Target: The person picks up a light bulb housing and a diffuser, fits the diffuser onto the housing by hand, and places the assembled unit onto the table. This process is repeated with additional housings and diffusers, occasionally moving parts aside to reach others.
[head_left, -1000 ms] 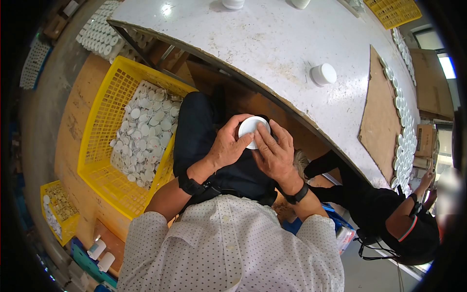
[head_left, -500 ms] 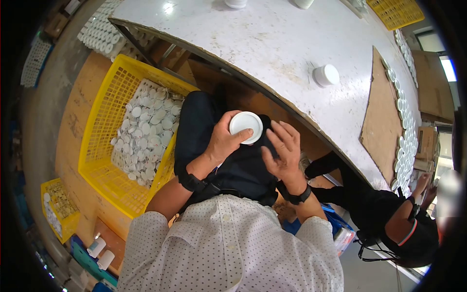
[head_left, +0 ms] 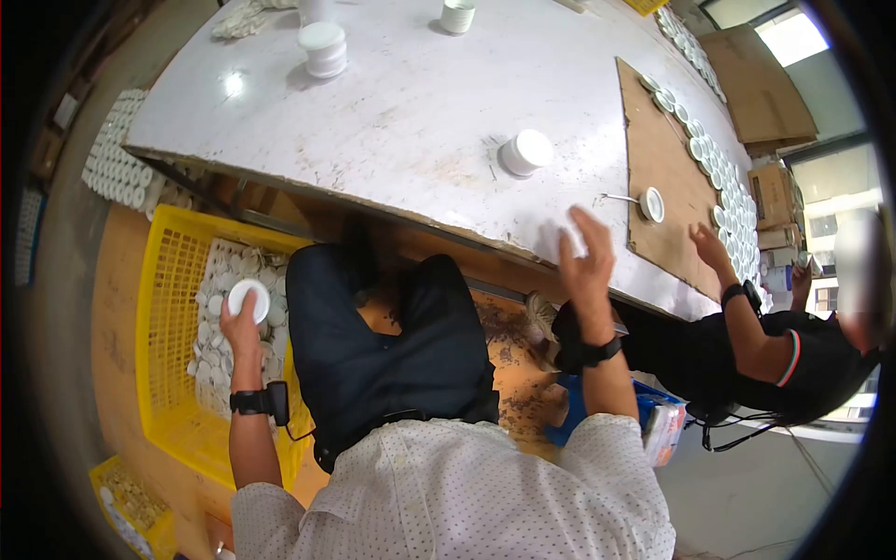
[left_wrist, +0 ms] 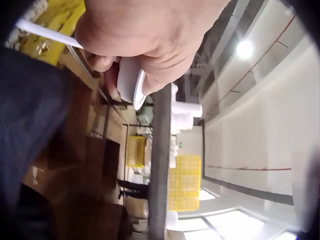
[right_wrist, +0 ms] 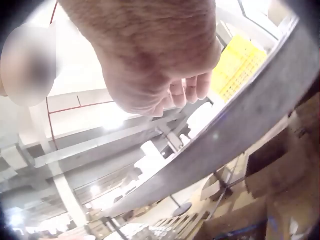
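Left hand (head_left: 241,329) gripped white round lid (head_left: 261,303); yellow basket (head_left: 151,322) of white discs (head_left: 211,361) lay below hand. Right hand (head_left: 590,266), fingers apart, hovered near counter (head_left: 411,121) edge; white jar (head_left: 526,152) stood beyond, leftward.

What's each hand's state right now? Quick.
Left hand: closed, holding a white round piece.
Right hand: open, holding nothing.

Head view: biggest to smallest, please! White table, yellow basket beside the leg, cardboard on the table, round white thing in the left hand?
1. White table
2. Yellow basket
3. Cardboard
4. Round white thing
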Available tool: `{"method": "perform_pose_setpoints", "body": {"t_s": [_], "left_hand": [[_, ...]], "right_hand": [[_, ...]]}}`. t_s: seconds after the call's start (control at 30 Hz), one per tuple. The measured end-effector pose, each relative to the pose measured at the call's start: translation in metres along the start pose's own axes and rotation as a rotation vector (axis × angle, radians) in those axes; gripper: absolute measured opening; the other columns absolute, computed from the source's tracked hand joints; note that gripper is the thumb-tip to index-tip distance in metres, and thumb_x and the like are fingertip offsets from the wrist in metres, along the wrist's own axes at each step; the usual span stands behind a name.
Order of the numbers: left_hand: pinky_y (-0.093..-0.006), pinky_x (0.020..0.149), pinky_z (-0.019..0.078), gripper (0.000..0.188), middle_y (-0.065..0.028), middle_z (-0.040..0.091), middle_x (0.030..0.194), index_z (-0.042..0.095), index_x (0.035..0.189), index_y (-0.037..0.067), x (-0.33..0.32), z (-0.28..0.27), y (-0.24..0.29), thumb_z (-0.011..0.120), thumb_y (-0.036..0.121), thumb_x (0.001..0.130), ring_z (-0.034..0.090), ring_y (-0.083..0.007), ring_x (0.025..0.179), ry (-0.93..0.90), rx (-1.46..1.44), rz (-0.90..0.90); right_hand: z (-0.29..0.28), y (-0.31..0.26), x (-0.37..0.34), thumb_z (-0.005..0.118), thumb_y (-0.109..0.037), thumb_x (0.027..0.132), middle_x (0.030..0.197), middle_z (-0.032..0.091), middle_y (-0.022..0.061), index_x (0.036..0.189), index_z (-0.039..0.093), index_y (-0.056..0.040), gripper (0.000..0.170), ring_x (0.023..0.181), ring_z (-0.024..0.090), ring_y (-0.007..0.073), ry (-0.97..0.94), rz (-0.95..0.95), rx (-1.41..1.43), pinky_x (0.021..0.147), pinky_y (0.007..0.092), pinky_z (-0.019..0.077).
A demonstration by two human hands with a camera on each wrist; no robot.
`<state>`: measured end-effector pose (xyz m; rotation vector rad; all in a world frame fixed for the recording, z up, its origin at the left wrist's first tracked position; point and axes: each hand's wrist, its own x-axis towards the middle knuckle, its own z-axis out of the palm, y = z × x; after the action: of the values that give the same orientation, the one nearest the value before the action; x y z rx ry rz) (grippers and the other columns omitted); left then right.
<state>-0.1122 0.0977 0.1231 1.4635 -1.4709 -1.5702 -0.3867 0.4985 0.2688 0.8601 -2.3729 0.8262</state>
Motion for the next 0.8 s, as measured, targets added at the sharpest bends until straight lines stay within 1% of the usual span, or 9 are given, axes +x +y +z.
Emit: {"method": "perform_pose_setpoints", "body": {"t_s": [0.13,0.2,0.23,0.33,0.43,0.5,0.6,0.7,0.8], "left_hand": [[-0.0297,0.056,0.0449,0.040,-0.0075,0.061,0.094,0.056,0.110,0.003,0.033,-0.063,-0.049,0.063,0.030,0.080,0.059,-0.0180,0.077,0.082,0.181,-0.135],[-0.0305,0.052,0.0434,0.039,-0.0079,0.061,0.093,0.055,0.111,0.004,0.042,-0.092,-0.077,0.061,0.028,0.080,0.059,-0.0188,0.076,0.113,0.150,-0.246],[-0.0312,0.051,0.0430,0.040,-0.0087,0.060,0.094,0.054,0.113,0.004,0.058,-0.112,-0.107,0.060,0.026,0.080,0.059,-0.0196,0.076,0.114,0.096,-0.277],[-0.0333,0.057,0.0464,0.047,-0.0122,0.057,0.102,0.047,0.120,0.002,0.071,-0.156,-0.153,0.060,0.021,0.079,0.059,-0.0236,0.083,0.095,0.082,-0.385],[-0.0358,0.063,0.0487,0.056,-0.0154,0.053,0.110,0.039,0.125,-0.001,0.075,-0.175,-0.170,0.061,0.016,0.077,0.058,-0.0271,0.090,0.107,0.189,-0.394],[-0.0360,0.072,0.0487,0.057,-0.0160,0.052,0.111,0.038,0.125,-0.003,0.077,-0.181,-0.190,0.062,0.012,0.076,0.057,-0.0289,0.093,0.250,0.646,-0.169],[-0.0305,0.081,0.0452,0.048,-0.0142,0.053,0.116,0.047,0.119,0.001,0.038,-0.113,-0.099,0.064,0.011,0.076,0.056,-0.0227,0.099,-0.067,0.164,-0.336],[-0.0274,0.079,0.0469,0.037,-0.0123,0.056,0.113,0.050,0.115,-0.001,-0.030,-0.012,0.001,0.061,0.007,0.080,0.057,-0.0197,0.100,-0.397,0.092,-0.055],[-0.0307,0.085,0.0465,0.058,-0.0182,0.044,0.130,0.036,0.126,-0.001,-0.100,0.064,0.064,0.060,-0.008,0.073,0.050,-0.0263,0.113,-0.984,-0.158,0.137]], "right_hand": [[-0.026,0.097,0.030,0.069,-0.018,0.074,0.107,0.058,0.0207,0.112,0.055,-0.0013,0.044,0.102,0.053,0.0351,0.088,-0.052,-0.501,0.090,0.0435,0.0414],[-0.034,0.131,0.038,0.068,-0.035,0.072,0.113,0.054,0.0255,0.119,0.049,0.0022,0.063,0.106,0.051,0.0370,0.086,0.378,-0.793,0.093,0.0434,0.0392],[-0.039,0.149,0.041,0.068,-0.035,0.072,0.113,0.054,0.0255,0.119,0.049,0.0022,0.063,0.106,0.051,0.0370,0.095,0.377,-0.796,0.093,0.0434,0.0392],[-0.049,0.173,0.049,0.066,-0.046,0.068,0.121,0.048,0.0285,0.124,0.043,0.0081,0.081,0.113,0.048,0.0382,-0.038,0.777,-0.386,0.095,0.0381,0.0377],[-0.048,0.178,0.049,0.067,-0.044,0.068,0.121,0.049,0.0276,0.122,0.045,0.0079,0.078,0.112,0.048,0.0372,-0.029,0.801,-0.326,0.095,0.0371,0.0381],[-0.045,0.171,0.042,0.069,-0.041,0.068,0.119,0.051,0.0266,0.121,0.046,0.0071,0.075,0.110,0.050,0.0359,0.033,0.751,-0.269,0.093,0.0367,0.0392],[-0.038,0.133,0.034,0.073,-0.033,0.068,0.115,0.054,0.0245,0.121,0.048,0.0049,0.069,0.107,0.052,0.0329,0.096,0.543,-0.193,0.091,0.0362,0.0412],[-0.021,0.058,0.023,0.079,-0.018,0.064,0.116,0.053,0.0208,0.120,0.048,0.0003,0.067,0.107,0.052,0.0302,0.001,0.220,-0.062,0.089,0.0369,0.0427],[0.006,-0.025,0.012,0.082,-0.012,0.058,0.121,0.048,0.0182,0.123,0.043,-0.0024,0.077,0.109,0.050,0.0319,-0.194,-0.073,0.240,0.093,0.0383,0.0416]]}}
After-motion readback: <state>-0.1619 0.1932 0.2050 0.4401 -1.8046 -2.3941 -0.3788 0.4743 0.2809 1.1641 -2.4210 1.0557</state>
